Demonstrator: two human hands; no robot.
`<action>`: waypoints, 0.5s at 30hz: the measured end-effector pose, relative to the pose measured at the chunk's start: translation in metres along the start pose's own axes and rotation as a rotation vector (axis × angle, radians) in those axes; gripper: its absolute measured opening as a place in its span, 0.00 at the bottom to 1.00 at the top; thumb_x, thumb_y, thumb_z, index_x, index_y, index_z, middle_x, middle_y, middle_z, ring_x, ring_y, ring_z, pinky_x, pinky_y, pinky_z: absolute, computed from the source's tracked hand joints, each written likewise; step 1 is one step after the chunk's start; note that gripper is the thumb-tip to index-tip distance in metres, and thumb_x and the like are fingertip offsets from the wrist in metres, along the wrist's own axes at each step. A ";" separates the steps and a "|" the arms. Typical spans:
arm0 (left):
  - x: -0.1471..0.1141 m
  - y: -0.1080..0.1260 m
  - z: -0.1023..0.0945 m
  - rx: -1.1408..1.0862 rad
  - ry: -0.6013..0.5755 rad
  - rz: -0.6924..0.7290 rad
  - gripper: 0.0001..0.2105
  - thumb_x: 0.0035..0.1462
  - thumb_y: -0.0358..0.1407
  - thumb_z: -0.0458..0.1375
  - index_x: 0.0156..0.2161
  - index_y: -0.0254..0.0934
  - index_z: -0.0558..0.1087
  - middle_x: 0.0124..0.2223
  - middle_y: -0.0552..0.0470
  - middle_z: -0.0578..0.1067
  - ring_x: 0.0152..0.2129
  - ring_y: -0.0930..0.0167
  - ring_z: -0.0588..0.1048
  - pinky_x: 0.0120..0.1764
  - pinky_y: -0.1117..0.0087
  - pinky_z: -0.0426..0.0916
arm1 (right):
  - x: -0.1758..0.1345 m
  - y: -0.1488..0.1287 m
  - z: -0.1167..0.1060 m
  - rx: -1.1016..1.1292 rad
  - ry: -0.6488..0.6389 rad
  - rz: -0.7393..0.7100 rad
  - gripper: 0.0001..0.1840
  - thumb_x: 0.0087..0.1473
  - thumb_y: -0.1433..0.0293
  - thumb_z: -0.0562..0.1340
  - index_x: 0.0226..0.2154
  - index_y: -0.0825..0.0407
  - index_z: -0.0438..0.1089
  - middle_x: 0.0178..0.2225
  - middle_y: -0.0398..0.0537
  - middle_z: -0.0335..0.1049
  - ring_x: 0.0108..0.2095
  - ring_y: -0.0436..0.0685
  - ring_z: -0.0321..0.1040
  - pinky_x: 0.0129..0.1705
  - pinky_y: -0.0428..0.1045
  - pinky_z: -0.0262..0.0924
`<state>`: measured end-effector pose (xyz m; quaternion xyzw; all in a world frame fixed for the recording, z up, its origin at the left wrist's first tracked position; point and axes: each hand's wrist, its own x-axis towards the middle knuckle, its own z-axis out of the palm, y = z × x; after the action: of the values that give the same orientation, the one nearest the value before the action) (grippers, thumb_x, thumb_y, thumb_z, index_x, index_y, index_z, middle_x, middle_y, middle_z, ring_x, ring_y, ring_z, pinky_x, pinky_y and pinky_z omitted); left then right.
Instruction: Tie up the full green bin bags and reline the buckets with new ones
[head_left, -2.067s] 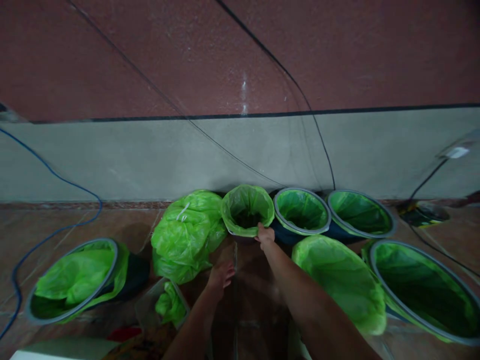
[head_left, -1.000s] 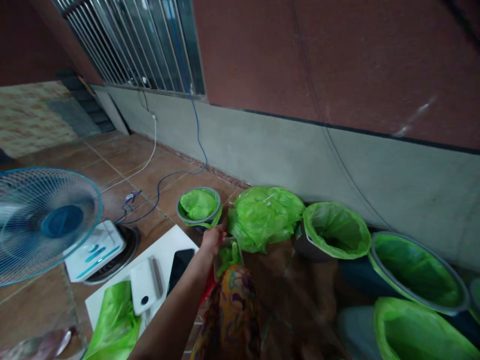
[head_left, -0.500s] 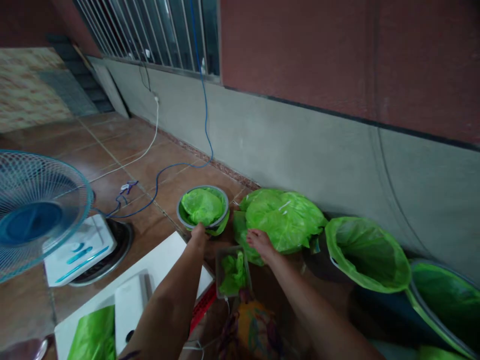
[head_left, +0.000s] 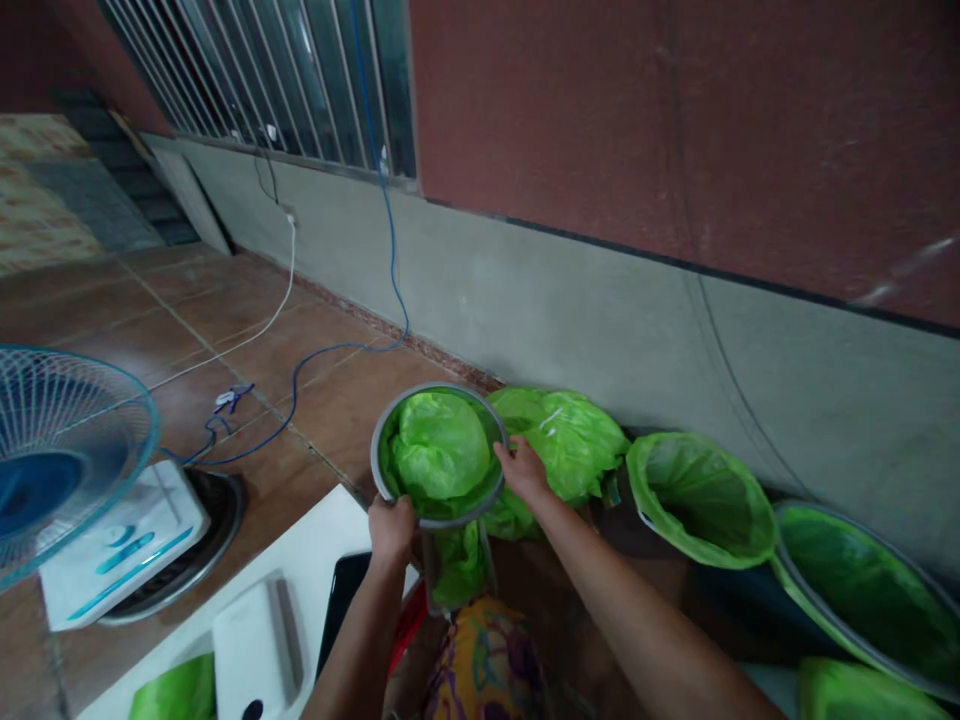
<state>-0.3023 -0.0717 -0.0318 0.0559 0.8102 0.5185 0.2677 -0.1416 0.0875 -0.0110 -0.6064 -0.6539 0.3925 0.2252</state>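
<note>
A round bin (head_left: 381,398) with a grey rim, lined with a green plastic bag, is held up in front of me. Inside it bulges a crumpled mass of green plastic (head_left: 442,445). My left hand (head_left: 392,528) grips the rim at the near left, fingers closed over it. On the right side of the rim my right hand (head_left: 523,468) is closed too. Below the bin stands a small clear container (head_left: 491,572) with green plastic in it, partly hidden. A large tied green bag (head_left: 574,440) lies against the wall behind my right hand.
To the right stand two green-lined bins, a smaller bin (head_left: 701,500) and a larger bin (head_left: 862,590). At left are a blue fan (head_left: 75,440), a white scale (head_left: 124,550) and a white table (head_left: 315,520) bearing a black phone (head_left: 345,590) and a white device (head_left: 251,640). Cables cross the floor.
The bin has come up off the floor, closer to me and to the right. My right hand has moved from beside the green bag onto its rim; my left hand stays on it.
</note>
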 end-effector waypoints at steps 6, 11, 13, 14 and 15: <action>-0.062 0.037 -0.015 0.139 -0.387 0.271 0.06 0.43 0.28 0.56 0.29 0.35 0.73 0.23 0.52 0.73 0.25 0.66 0.72 0.26 0.72 0.64 | -0.071 0.046 -0.099 -0.267 0.145 -0.072 0.05 0.53 0.67 0.61 0.29 0.51 0.70 0.28 0.49 0.71 0.33 0.58 0.68 0.37 0.49 0.55; -0.133 0.056 0.011 0.390 -0.716 0.458 0.06 0.42 0.25 0.56 0.27 0.35 0.73 0.23 0.52 0.73 0.27 0.66 0.73 0.28 0.73 0.64 | -0.171 0.125 -0.168 -0.363 0.168 0.124 0.05 0.53 0.69 0.59 0.31 0.54 0.69 0.28 0.51 0.71 0.30 0.57 0.68 0.33 0.48 0.54; -0.161 0.042 0.030 0.501 -0.801 0.491 0.06 0.44 0.24 0.55 0.27 0.33 0.72 0.24 0.52 0.73 0.28 0.67 0.74 0.29 0.74 0.64 | -0.204 0.160 -0.183 -0.413 0.138 0.214 0.07 0.54 0.70 0.57 0.33 0.56 0.69 0.31 0.54 0.73 0.34 0.57 0.69 0.36 0.48 0.56; -0.173 0.030 0.041 0.562 -0.828 0.480 0.06 0.44 0.23 0.54 0.26 0.33 0.72 0.24 0.52 0.73 0.28 0.68 0.74 0.29 0.74 0.64 | -0.217 0.177 -0.188 -0.430 0.120 0.263 0.09 0.55 0.71 0.55 0.34 0.57 0.70 0.33 0.56 0.74 0.35 0.57 0.70 0.37 0.47 0.57; -0.184 0.015 0.053 0.609 -0.868 0.449 0.07 0.45 0.22 0.53 0.25 0.32 0.72 0.24 0.52 0.73 0.27 0.69 0.74 0.29 0.75 0.64 | -0.228 0.193 -0.192 -0.438 0.103 0.314 0.10 0.56 0.72 0.54 0.35 0.58 0.70 0.34 0.57 0.74 0.36 0.57 0.70 0.38 0.47 0.58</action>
<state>-0.1228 -0.0891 0.0335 0.5089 0.7070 0.2354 0.4310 0.1628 -0.0954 -0.0081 -0.7538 -0.6088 0.2404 0.0578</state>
